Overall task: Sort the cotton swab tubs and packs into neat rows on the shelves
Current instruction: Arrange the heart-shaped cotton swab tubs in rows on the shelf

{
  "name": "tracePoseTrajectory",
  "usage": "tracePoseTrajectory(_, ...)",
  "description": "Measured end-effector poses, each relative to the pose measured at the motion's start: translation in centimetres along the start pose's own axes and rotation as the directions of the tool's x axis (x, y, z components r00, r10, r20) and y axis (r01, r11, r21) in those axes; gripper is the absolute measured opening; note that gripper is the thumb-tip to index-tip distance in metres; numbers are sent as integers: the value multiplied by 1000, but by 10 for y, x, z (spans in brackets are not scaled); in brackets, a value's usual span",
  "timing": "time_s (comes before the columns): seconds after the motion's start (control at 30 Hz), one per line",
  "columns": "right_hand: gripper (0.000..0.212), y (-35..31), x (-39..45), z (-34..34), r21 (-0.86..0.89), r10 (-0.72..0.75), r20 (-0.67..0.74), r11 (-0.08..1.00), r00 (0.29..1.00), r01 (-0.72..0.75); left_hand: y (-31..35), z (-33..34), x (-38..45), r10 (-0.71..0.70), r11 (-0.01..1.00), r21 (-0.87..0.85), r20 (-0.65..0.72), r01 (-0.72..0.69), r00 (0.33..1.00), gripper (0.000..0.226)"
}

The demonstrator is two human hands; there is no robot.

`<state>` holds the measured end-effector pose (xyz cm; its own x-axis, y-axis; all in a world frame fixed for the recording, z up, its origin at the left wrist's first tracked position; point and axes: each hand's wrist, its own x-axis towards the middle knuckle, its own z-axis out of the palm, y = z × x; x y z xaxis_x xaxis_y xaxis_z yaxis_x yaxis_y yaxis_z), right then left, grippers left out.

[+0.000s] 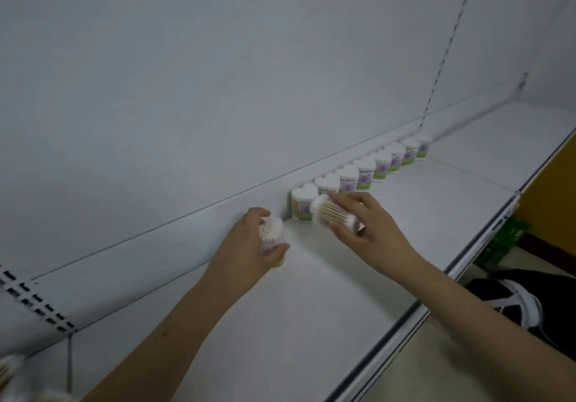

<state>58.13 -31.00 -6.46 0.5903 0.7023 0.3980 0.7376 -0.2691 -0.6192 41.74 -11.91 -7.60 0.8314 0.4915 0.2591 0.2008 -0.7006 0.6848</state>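
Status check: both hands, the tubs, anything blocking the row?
Left hand grips upright tub at row's near end. Right hand holds tilted tub. Row lines back panel. Nothing blocking.

Off to your right, past the shelf edge, you've got a yellow panel [551, 177] — lower down sits a green item [505, 239], too blurred to ID. Below that there's a black-and-white shoe [511, 305] on a pale floor [436, 367]. Behind it all, the back wall carries a slotted upright strip [448, 49] — another slotted strip [34, 305] shows at far left, approx. level w/ the wall's lower seam.
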Motion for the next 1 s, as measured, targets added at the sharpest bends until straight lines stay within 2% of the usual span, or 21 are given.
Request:
tracePoseTrajectory(0.1, 53, 8, 6, 16, 53, 72, 76, 996, 995, -76, -19, 9, 2, 105, 994, 52, -79, -101, 991, 50)
tracePoseTrajectory(0.2, 58, 16, 1, 32, 37, 97, 201, 994, 975, -107, -28, 17, -5, 127, 991, 58, -157, -119, 979, 54)
tracePoseTrajectory(0.33, 74, 23, -3, 36, -82, 27, 292, 997, 956, -4, -34, 32, -10, 72, 997, 4, -167, -72, 983, 69)
tracePoseTrajectory(0.47, 87, 18, 9, 30, -254, 115, 388, 967, 914, -13, -31, 32, -9, 81, 997, 29, -193, -77, 978, 64)
tracePoseTrajectory(0.57, 76, 16, 16, 34, -348, 164, 401, 937, 901, -16, -31, 32, -10, 89, 996, 48, -218, -80, 972, 62)
tracePoseTrajectory(0.67, 58, 14, 17, 39, -442, 147, 325, 897, 934, 13, -33, 31, -11, 57, 997, 60, -260, -42, 964, 66)
tracePoseTrajectory(0.73, 49, 11, 18, 41, -463, 190, 291, 886, 938, -35, -34, 32, -10, 44, 998, 59, -307, -27, 951, 70)
tracePoseTrajectory(0.8, 40, 7, 18, 44, -392, 236, 294, 914, 926, -109, -35, 32, -9, 41, 998, 56, -351, -23, 936, 67)
tracePoseTrajectory(0.87, 35, 1, 17, 50, -204, 238, 286, 962, 928, -183, -36, 30, -8, 58, 996, 83, -371, -29, 927, 60)
tracePoseTrajectory(0.93, 39, -7, 14, 58, -2, 225, 249, 973, 942, -232, -37, 29, -9, 71, 993, 118, -393, -26, 917, 56)
tracePoseTrajectory(1.0, 44, -12, 14, 67, 114, 207, 203, 966, 957, -233, -37, 28, -9, 83, 985, 170, -415, -12, 906, 53)
